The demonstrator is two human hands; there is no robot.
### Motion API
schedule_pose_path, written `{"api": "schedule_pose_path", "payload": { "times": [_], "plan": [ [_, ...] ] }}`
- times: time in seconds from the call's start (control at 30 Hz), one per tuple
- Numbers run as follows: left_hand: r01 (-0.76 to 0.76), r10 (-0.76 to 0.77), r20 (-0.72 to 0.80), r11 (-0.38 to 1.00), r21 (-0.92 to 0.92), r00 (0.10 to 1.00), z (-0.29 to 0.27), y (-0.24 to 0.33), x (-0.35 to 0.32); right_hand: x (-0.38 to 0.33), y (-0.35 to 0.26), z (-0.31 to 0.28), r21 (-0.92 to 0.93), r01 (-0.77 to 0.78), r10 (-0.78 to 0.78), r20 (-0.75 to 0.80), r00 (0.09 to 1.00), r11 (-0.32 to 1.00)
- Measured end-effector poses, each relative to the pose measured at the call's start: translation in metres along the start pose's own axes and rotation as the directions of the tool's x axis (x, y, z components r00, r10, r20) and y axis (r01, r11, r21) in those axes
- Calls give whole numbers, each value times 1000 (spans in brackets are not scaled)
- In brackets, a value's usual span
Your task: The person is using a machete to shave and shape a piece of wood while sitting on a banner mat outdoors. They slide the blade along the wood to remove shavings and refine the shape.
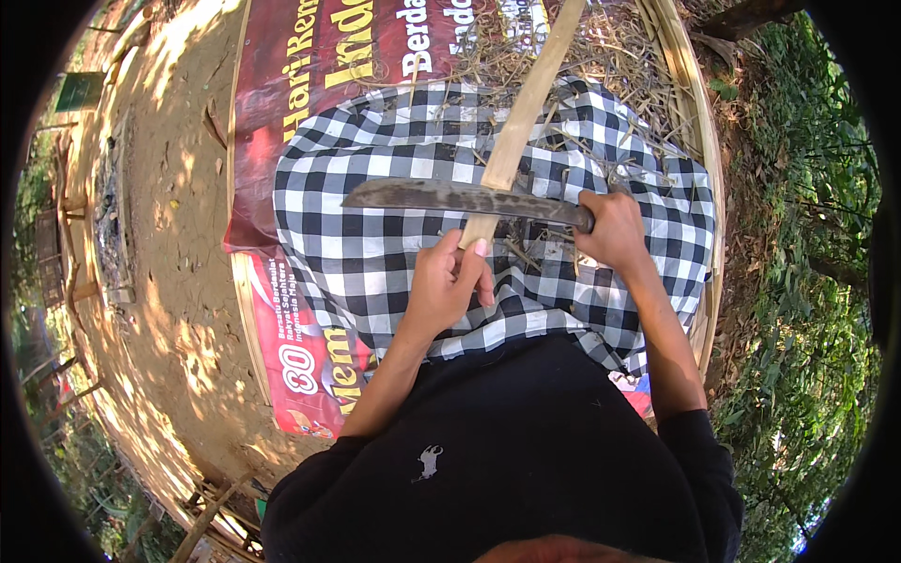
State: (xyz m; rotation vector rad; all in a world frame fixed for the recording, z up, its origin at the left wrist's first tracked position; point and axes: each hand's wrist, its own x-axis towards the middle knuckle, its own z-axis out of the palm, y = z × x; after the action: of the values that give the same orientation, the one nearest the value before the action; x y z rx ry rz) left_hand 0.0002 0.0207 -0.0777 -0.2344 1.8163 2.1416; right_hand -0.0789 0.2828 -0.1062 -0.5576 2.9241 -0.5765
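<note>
My left hand (445, 283) grips the near end of a long, pale strip of split bamboo or wood (527, 111), which slants away from me to the far right. In my right hand (612, 231) is the dark handle of a machete (427, 195), its fingers wrapped round it. The broad, stained blade lies crosswise over the strip, just beyond my left fingers, with its tip pointing left. Whether the edge bites into the strip I cannot tell. Beneath both is a black-and-white checked cloth (352, 159) spread over my lap.
Thin shavings (619, 70) are strewn over the cloth and beyond it. A red printed banner (267, 103) covers the platform, edged on the right by pale bamboo slats (690, 84). Bare earth (174, 253) lies to the left, green plants (798, 188) to the right.
</note>
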Motion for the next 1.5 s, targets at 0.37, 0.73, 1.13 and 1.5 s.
{"api": "schedule_pose_path", "payload": {
  "times": [0.37, 0.73, 1.13, 1.5],
  "plan": [
    [-52, 51, 39, 998, 21, 998, 2, -5, 3, -13, -42, -4, 79, 93, -89, -55, 994, 993],
    [13, -15, 40, 998, 56, 999, -3, -21, 8, -9, -33, -9, 66, -115, 112, 47, 993, 991],
    [-8, 2, 85, 998, 68, 996, 1, -15, -4, -18, -38, -14, 42, -43, 40, 54, 998, 998],
    [-24, 13, 83, 990, 140, 996, 0, -6, -3, -9, -18, -8, -9, -86, 86, 34, 996, 996]
  ]
}}
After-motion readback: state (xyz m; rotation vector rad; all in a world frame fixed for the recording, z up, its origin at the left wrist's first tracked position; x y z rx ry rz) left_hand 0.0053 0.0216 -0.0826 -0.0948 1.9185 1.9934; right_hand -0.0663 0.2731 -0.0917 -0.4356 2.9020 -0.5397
